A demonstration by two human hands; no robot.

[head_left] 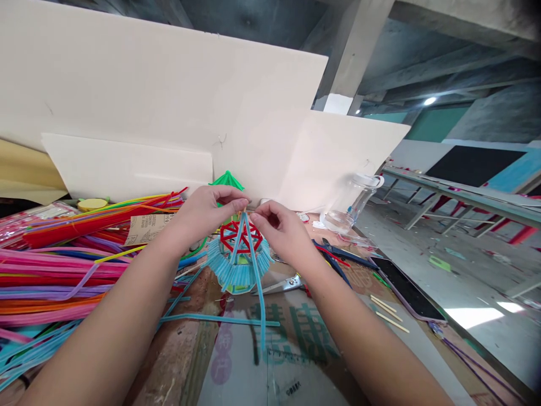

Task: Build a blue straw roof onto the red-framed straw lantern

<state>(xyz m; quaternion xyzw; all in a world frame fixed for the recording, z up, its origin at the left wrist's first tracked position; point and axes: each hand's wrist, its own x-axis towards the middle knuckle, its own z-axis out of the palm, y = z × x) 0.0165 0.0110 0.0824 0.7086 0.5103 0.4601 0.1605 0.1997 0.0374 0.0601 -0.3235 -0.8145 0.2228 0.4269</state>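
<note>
A small model (pixel 240 269) of pipe cleaners, with a light-blue fringed skirt and a red lattice ring, stands in front of me. At its top my left hand (pixel 213 211) pinches the upper end of a light-blue pipe cleaner (pixel 257 282), whose long end hangs down over the model's front. Close beside it, my right hand (pixel 279 228) has thumb and forefinger pressed together; whatever lies between them is too small to make out. A green umbrella-shaped piece (pixel 227 179) shows behind my left hand.
Bundles of coloured pipe cleaners (pixel 54 270) cover the left side. Scissors (pixel 284 285), dark-handled pliers (pixel 338 256), small wooden sticks (pixel 391 313) and a phone (pixel 408 290) lie to the right. A clear bottle (pixel 350 203) stands before the white boards (pixel 169 96).
</note>
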